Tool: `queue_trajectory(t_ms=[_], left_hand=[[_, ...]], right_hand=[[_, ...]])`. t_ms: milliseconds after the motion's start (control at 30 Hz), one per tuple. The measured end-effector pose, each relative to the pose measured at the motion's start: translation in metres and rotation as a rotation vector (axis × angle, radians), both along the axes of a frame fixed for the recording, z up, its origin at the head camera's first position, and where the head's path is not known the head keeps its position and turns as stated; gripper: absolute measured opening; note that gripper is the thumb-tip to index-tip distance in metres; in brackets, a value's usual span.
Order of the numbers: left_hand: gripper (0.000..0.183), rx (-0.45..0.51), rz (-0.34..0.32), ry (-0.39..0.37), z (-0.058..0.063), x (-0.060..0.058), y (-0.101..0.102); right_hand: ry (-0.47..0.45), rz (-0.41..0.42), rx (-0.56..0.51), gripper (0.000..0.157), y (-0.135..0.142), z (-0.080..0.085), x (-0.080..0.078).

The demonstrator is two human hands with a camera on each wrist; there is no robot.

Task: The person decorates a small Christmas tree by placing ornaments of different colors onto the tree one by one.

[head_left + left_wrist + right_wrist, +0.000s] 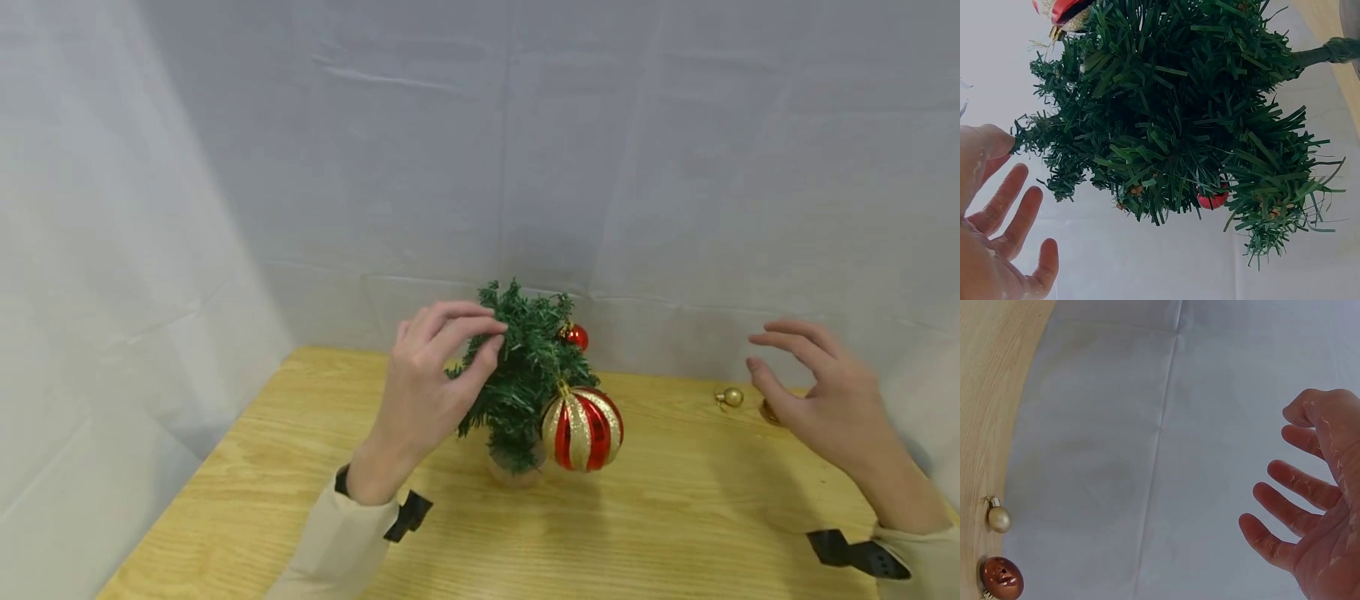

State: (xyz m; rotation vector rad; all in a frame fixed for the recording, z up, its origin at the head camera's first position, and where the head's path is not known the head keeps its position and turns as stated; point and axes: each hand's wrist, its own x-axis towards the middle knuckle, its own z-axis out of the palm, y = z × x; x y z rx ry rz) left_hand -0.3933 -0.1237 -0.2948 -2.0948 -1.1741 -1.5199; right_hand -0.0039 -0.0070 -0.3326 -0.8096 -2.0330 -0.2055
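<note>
A small green artificial Christmas tree (pixel 525 367) stands on the table. My left hand (pixel 442 358) is at its upper left, thumb and forefinger pinching a branch tip while the other fingers spread apart, as the left wrist view shows. A large red-and-gold striped bauble (pixel 583 429) hangs low on the tree's front right. Higher up, at the right side, hangs a small red bauble (pixel 576 337). My right hand (pixel 832 400) is raised above the table's right side, fingers loosely bent and holding nothing.
A small gold bauble (pixel 999 519) lies on the wooden table (pixel 300 467) at the far right. Close by lies a copper-brown bauble (pixel 1002 578), partly behind the right hand in the head view. A pale cloth backdrop (pixel 450 167) rises behind the table.
</note>
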Motion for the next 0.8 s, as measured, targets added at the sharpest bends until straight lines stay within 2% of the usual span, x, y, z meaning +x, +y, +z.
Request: queue_trajectory(t_ms=[133, 333, 500, 800], left_hand=[[0.013, 0.000, 0.005, 0.015, 0.000, 0.002, -0.002], [0.013, 0.020, 0.018, 0.043, 0.000, 0.005, -0.004], [0.012, 0.064, 0.028, 0.067, -0.001, 0.009, -0.005], [0.009, 0.163, 0.094, 0.126, -0.001, 0.017, -0.007]], right_hand=[[-0.011, -0.046, -0.001, 0.031, 0.003, -0.005, 0.005], [-0.012, -0.056, 0.002, 0.031, 0.011, -0.014, 0.014], [-0.030, -0.081, -0.019, 0.029, 0.016, -0.020, 0.021], [-0.089, -0.135, -0.047, 0.026, 0.023, -0.034, 0.028]])
